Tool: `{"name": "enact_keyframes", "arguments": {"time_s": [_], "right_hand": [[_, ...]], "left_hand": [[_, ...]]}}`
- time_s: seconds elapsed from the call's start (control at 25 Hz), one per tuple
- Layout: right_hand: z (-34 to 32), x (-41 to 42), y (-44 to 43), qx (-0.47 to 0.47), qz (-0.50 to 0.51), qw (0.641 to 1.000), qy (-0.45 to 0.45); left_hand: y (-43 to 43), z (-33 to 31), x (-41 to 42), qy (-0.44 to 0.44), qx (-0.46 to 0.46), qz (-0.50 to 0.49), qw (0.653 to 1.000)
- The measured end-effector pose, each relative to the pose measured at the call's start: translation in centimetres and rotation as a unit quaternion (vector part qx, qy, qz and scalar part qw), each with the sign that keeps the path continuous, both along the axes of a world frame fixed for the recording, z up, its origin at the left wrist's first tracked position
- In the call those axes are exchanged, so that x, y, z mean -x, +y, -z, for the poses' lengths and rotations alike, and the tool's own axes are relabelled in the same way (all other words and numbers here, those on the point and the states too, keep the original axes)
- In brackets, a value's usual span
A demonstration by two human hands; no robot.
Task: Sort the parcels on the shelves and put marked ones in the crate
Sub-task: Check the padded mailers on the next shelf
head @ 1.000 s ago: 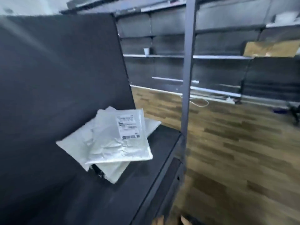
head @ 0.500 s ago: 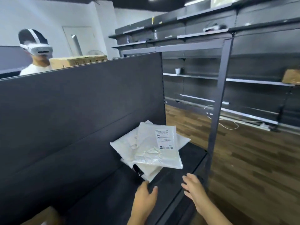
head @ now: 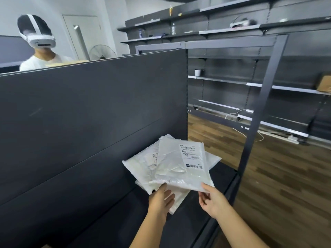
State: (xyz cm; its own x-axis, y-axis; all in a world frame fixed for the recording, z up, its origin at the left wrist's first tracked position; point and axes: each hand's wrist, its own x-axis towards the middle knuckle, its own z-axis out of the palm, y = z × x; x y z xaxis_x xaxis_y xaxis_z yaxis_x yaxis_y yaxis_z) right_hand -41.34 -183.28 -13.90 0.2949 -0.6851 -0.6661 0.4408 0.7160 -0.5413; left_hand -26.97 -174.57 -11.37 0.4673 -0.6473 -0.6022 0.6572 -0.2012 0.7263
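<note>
Both hands at shelf (head: 116, 221) front edge, right hand (head: 213, 203) grip pinching labelled parcel (head: 180, 165) corner, left hand (head: 161, 199) grip apart on lower parcel (head: 179, 201).

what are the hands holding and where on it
The right hand pinches the top parcel at its near right corner, thumb on top. The left hand only touches its near left edge, fingers straight.
</note>
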Motion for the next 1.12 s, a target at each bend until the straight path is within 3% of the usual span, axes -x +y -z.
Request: {"name": "enact_keyframes", "arguments": {"time_s": [0.16, 0.32, 0.48, 0.6, 0.76, 0.96, 1.12], "right_hand": [[-0.4, 0.0, -0.4, 0.048, -0.004, 0.998, -0.047], [-2.4, 2.5, 0.0, 0.147, -0.042, 0.986, -0.069], [-4.5, 5.2, 0.0, 0.264, -0.133, 0.955, -0.030], [-7.3, 5.7, 0.6, 0.343, -0.204, 0.916, 0.029], [-11.0, 4.5, 2.3, 0.386, -0.146, 0.910, -0.023], [-12.6, 4.6, 5.2, 0.428, -0.183, 0.885, -0.030], [-12.1, 4.8, 5.7, 0.399, -0.198, 0.894, -0.038]], "left_hand": [[-0.2, -0.4, 0.2, 0.048, 0.045, 0.010, 0.998], [0.5, -1.9, -0.2, 0.104, 0.156, -0.029, 0.982], [1.8, -4.5, -1.6, -0.088, 0.213, 0.088, 0.969], [3.6, -6.5, -2.7, -0.190, 0.220, 0.115, 0.950], [6.6, -7.7, -3.1, -0.214, 0.225, 0.136, 0.941], [10.0, -7.4, -2.0, -0.208, 0.208, 0.106, 0.950], [13.4, -8.1, -0.6, -0.270, 0.185, 0.083, 0.941]]}}
